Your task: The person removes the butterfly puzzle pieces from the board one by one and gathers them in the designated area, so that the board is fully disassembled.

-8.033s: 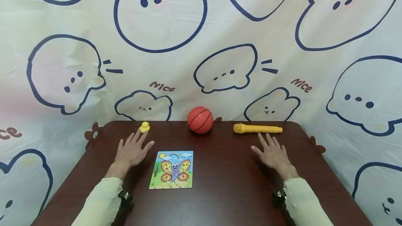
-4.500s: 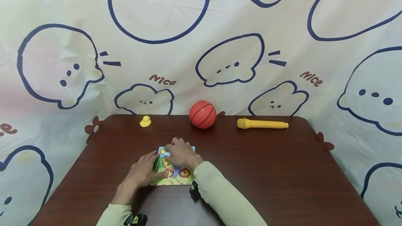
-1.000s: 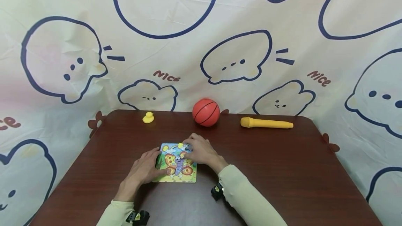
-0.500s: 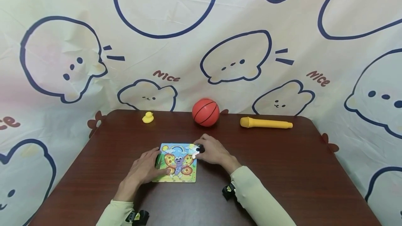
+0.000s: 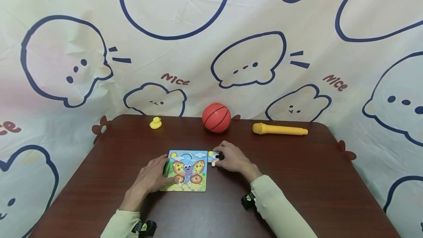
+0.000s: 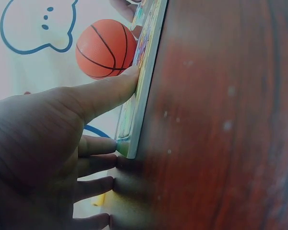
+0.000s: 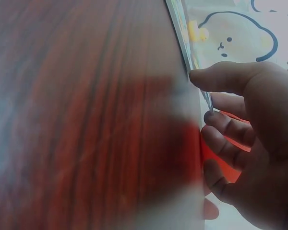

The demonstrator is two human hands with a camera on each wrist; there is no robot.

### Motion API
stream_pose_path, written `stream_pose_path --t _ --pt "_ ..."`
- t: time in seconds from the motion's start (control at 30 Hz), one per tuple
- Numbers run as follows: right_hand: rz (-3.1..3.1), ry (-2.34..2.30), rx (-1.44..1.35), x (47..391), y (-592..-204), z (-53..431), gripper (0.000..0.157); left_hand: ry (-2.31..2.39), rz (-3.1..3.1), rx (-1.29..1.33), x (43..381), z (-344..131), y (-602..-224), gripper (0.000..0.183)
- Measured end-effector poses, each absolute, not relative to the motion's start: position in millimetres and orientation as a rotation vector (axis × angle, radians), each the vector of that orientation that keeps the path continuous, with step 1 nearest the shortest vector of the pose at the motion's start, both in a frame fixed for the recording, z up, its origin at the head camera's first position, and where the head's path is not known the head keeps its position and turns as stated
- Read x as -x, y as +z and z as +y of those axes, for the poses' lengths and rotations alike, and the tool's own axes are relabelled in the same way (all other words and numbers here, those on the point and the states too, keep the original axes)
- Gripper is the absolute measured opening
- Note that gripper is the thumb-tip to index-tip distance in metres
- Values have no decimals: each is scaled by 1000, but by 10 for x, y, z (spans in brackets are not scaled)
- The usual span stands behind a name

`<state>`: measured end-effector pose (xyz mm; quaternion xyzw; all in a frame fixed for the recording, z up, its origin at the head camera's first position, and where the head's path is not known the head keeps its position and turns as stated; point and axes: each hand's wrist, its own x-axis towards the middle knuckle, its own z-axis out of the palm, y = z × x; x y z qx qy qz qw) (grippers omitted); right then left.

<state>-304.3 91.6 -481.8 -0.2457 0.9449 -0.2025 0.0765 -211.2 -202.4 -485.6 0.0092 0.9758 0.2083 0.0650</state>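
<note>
A square butterfly jigsaw puzzle (image 5: 188, 170) lies on the dark brown table. My left hand (image 5: 150, 177) rests along its left side, thumb on the printed face and the other fingers by the edge. The left wrist view shows that thumb and those fingers nearly straight at the puzzle board (image 6: 143, 91). Just off the upper right edge, my right hand (image 5: 234, 161) pinches a small puzzle piece (image 5: 211, 157), printed yellow, white and blue, between thumb and fingers. Its thin edge (image 7: 209, 100) shows in the right wrist view; the hand covers part of it.
Along the table's (image 5: 290, 186) far edge stand a yellow toy duck (image 5: 155, 123), a small red basketball (image 5: 216, 118) and a yellow toy microphone (image 5: 281, 129). Behind them hangs a pale cloth (image 5: 191, 58) printed with cartoon faces.
My right hand has drawn the pinched piece rightward from over the puzzle to beside its upper right edge. Seconds ago both hands came in to the puzzle. My left hand now stays put.
</note>
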Motion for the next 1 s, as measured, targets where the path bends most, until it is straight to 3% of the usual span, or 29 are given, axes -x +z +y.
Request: stream_pose_path --t 0.63,1.0 --pt "2779 -585 667 3085 -4813 1032 50 616 2942 -25 2122 -2017 -4852 93" --pt "2794 -650 752 3014 -4776 759 44 598 2942 -22 2125 -2013 -4850 91"
